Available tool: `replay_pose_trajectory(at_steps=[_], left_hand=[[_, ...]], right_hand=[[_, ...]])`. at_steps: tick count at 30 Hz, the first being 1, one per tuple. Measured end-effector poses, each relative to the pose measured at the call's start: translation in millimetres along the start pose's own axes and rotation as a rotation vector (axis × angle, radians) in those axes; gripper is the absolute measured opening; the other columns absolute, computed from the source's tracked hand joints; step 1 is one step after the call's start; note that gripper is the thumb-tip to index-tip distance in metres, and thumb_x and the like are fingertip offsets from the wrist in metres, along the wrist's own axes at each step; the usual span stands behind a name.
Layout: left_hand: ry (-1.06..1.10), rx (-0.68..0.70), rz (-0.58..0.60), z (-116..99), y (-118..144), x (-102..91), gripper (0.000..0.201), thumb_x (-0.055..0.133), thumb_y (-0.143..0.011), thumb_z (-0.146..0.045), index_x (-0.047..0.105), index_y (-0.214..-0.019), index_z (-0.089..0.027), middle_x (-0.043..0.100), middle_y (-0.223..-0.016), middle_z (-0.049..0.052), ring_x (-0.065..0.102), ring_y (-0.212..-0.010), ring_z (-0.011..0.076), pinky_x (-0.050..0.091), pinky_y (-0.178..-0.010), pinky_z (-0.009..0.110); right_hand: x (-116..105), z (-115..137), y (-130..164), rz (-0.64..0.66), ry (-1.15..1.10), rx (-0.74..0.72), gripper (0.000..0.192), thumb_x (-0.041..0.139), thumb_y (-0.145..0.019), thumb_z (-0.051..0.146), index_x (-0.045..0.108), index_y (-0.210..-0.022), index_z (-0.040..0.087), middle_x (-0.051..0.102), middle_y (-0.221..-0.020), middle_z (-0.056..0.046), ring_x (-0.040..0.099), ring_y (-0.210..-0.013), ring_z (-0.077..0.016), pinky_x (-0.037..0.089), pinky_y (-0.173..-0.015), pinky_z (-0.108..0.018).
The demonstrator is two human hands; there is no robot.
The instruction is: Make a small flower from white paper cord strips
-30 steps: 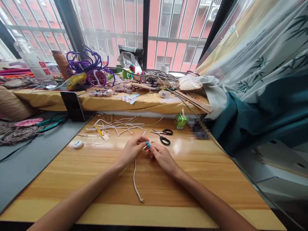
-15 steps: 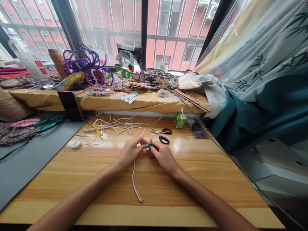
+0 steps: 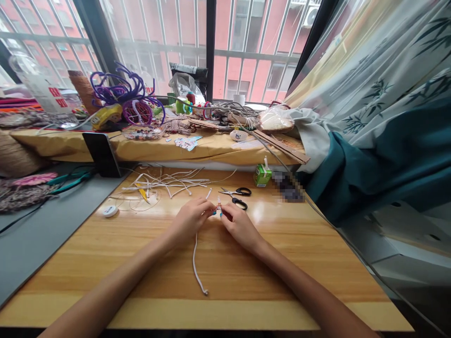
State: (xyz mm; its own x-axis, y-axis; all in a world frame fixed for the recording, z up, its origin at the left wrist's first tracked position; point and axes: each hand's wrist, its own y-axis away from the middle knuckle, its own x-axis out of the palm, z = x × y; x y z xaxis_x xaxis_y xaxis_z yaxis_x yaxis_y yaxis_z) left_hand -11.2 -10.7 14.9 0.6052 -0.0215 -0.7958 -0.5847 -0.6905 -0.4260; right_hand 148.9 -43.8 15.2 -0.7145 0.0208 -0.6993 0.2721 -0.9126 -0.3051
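Note:
My left hand (image 3: 192, 216) and my right hand (image 3: 241, 225) meet over the middle of the wooden table, fingers pinched together. Between their fingertips is a small strip-like piece with an orange-and-white pattern and a pale upper end (image 3: 219, 204); its kind is too small to make out. Blue shows at the thumb tips, apparently nail colour. A white cord (image 3: 194, 263) runs under my left hand, its knotted end towards me and its other end showing beyond the fingers. Just past my right hand lie black-handled scissors (image 3: 240, 203), blades spread.
More white cords (image 3: 169, 180) lie tangled at the table's back left, with a yellow-handled tool (image 3: 142, 193) and a round white case (image 3: 110, 211) nearby. A green carton (image 3: 262, 175) stands back right. A phone (image 3: 102, 155) leans against the cluttered sill (image 3: 148, 151).
My fingertips have shifted their pinch on the small patterned piece, and the thumbs are slightly farther apart. The piece stands more upright. Cord and scissors stay in place.

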Motion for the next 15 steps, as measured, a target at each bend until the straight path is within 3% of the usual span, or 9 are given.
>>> replay_pose_trajectory(at_steps=[7, 15], left_hand=[[-0.282, 0.083, 0.041, 5, 2, -1.1, 0.024, 0.042, -0.081, -0.015, 0.059, -0.098, -0.018, 0.054, -0.070, 0.004, 0.047, -0.067, 0.0147, 0.035, -0.061, 0.025], [-0.390, 0.219, 0.108, 10, 3, -1.9, 0.024, 0.040, -0.083, -0.017, 0.060, -0.095, -0.022, 0.052, -0.071, 0.003, 0.044, -0.067, 0.0152, 0.033, -0.064, 0.028]], right_hand=[[-3, -11, 2, -0.013, 0.550, -0.208, 0.022, 0.038, -0.083, 0.013, 0.057, -0.094, 0.015, 0.051, -0.082, -0.008, 0.045, -0.079, -0.0177, 0.038, -0.072, -0.029], [-9, -15, 0, -0.018, 0.775, -0.310, 0.016, 0.043, -0.082, 0.014, 0.059, -0.083, 0.016, 0.054, -0.080, -0.007, 0.044, -0.077, -0.0181, 0.034, -0.068, -0.028]])
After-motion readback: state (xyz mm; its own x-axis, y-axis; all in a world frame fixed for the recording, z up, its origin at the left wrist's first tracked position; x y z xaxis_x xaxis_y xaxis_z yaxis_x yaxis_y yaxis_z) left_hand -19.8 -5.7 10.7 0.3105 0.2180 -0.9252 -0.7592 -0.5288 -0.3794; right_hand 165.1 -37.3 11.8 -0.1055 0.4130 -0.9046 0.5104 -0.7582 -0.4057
